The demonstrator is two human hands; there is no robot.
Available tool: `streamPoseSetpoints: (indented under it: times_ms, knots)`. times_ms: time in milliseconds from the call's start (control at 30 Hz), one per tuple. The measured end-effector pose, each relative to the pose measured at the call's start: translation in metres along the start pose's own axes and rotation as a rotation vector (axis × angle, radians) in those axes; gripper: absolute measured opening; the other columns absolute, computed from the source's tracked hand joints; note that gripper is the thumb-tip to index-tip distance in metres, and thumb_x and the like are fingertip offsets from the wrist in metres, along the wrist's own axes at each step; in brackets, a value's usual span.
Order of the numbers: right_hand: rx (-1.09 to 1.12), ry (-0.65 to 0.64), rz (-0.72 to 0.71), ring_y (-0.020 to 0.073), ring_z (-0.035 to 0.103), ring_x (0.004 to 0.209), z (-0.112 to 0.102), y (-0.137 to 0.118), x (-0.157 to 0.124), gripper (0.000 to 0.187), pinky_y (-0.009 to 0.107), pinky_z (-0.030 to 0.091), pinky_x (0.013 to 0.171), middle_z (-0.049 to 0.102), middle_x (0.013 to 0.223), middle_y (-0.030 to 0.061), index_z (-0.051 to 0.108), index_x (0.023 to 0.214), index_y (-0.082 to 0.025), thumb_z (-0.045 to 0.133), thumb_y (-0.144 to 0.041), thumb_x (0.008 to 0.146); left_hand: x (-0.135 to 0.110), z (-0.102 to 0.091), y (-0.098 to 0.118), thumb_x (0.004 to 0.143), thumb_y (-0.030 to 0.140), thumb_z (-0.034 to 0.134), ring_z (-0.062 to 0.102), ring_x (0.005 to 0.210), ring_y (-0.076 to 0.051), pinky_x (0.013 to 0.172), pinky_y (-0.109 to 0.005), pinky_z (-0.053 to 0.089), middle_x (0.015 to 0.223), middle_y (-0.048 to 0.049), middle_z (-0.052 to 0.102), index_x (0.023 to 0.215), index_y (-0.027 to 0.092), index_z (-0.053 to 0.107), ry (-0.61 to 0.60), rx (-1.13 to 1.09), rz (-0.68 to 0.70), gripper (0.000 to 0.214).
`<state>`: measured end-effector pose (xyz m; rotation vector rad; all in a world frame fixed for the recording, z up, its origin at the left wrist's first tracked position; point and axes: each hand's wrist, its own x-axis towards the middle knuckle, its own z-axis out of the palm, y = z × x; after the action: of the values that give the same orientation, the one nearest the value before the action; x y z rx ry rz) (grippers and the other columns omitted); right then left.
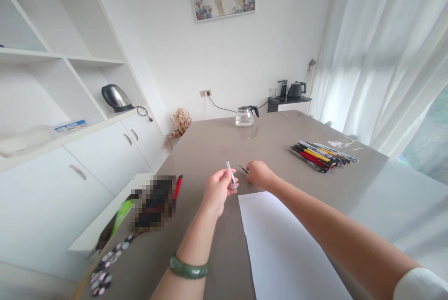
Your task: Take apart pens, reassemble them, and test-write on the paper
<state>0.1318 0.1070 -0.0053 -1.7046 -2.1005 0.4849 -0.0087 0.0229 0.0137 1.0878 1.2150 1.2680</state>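
Note:
My left hand (217,189) is closed around a clear pen barrel (230,172), held tilted above the table between thumb and fingers. What looks like a second clear piece lies along it; I cannot make out where one ends. Just to the right, my right hand (259,174) rests low at the table, its fingers pinched on a thin black pen-like stick (244,169). Only the stick's pointed end shows; the rest is hidden by the hand. A long white paper sheet (280,244) lies below both hands, with faint writing along its top edge.
A bundle of pens (320,155) lies on the table (210,146) at right, near white scraps (338,143). A glass pot (244,117) stands at the far end. A red pen (178,186), blurred dark item (154,204) and bead string (112,258) lie left.

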Motion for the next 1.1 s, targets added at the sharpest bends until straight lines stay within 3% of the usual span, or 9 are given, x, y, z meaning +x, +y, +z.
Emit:
streamPoseSetpoints:
  times_ms: [167,300,433,533,733,933,1100]
  knots:
    - [0.246,0.059,-0.017,0.0103,0.054,0.053,-0.030,0.016,-0.017,0.016,0.019,0.040,0.050,0.059,0.063,0.0012,0.054,0.080,-0.016,0.042,-0.020,0.071,-0.003,0.002,0.002,0.070,0.048,0.050,0.057,0.069,-0.015,0.060,-0.026,0.043,0.078,-0.0083,0.059,0.089,0.014,0.056,-0.073,0.051,-0.019,0.040]
    - [0.990,0.118,-0.040,0.0119,0.055,0.055,-0.047,0.027,-0.043,0.020,0.024,0.046,0.053,0.057,0.065,0.0038,0.053,0.077,-0.014,0.047,-0.033,0.073,-0.006,0.005,0.003,0.071,0.044,0.051,0.057,0.072,-0.016,0.063,-0.028,0.042,0.081,-0.0101,0.061,0.091,0.013,0.057,-0.152,0.132,-0.008,0.038]
    - [1.260,0.251,-0.080,0.0099,0.054,0.055,-0.053,0.028,-0.066,0.024,0.024,0.046,0.053,0.058,0.073,0.0045,0.054,0.079,-0.015,0.054,-0.038,0.070,-0.009,0.010,0.003,0.071,0.044,0.051,0.055,0.070,-0.015,0.062,-0.027,0.041,0.076,-0.0084,0.061,0.092,0.014,0.059,-0.213,0.261,0.031,0.038]
    - [1.278,0.279,-0.098,0.0096,0.054,0.055,-0.055,0.026,-0.075,0.025,0.024,0.046,0.053,0.059,0.078,0.0058,0.054,0.079,-0.016,0.056,-0.039,0.069,-0.011,0.013,0.002,0.069,0.043,0.052,0.053,0.068,-0.014,0.065,-0.027,0.039,0.075,-0.0061,0.061,0.090,0.016,0.061,-0.239,0.325,0.078,0.036]
    - [1.186,0.193,-0.171,0.0114,0.055,0.056,-0.054,0.027,-0.081,0.025,0.026,0.046,0.056,0.061,0.074,0.0061,0.056,0.078,-0.015,0.056,-0.038,0.069,-0.011,0.015,-0.004,0.067,0.041,0.055,0.053,0.072,-0.016,0.070,-0.030,0.039,0.078,-0.0048,0.062,0.090,0.017,0.062,-0.304,0.361,0.105,0.034]
    - [1.063,0.057,-0.195,0.0121,0.054,0.056,-0.046,0.030,-0.083,0.027,0.027,0.045,0.057,0.059,0.060,0.0035,0.056,0.081,-0.013,0.052,-0.038,0.073,-0.012,0.017,-0.002,0.070,0.042,0.051,0.048,0.060,-0.011,0.060,-0.025,0.038,0.066,-0.0009,0.057,0.081,0.016,0.062,-0.371,0.378,0.098,0.031]
    - [0.999,-0.041,-0.192,0.0115,0.053,0.056,-0.041,0.028,-0.085,0.029,0.027,0.044,0.056,0.060,0.065,0.0045,0.058,0.079,-0.013,0.052,-0.040,0.071,-0.014,0.016,0.001,0.072,0.045,0.047,0.045,0.054,-0.009,0.055,-0.024,0.037,0.063,-0.0012,0.054,0.070,0.013,0.059,-0.402,0.361,0.038,0.034]
